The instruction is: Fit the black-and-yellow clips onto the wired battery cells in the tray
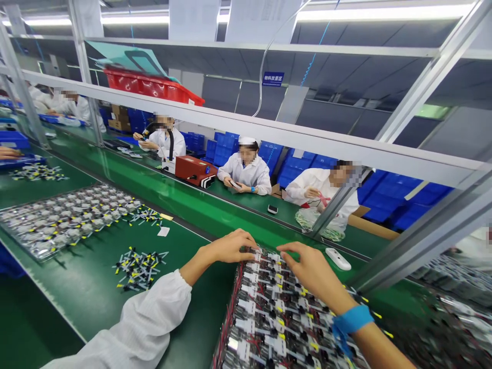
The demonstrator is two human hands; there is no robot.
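Wired white connectors (269, 307) in packed rows at 6 o'clock on the green bench (92, 312), left hand (230, 246) curled on their far edge, right hand (307, 266) narrowly arched just above, any grip hidden; loose yellow-tipped pieces (140, 269) at 8 o'clock.

bright white ceiling lights (134, 19) are shining down from far above the fingers (286, 249), small soft shadows are lying on the green bench (46, 312) left of them, and the picture is bending and going blurry at the edges.
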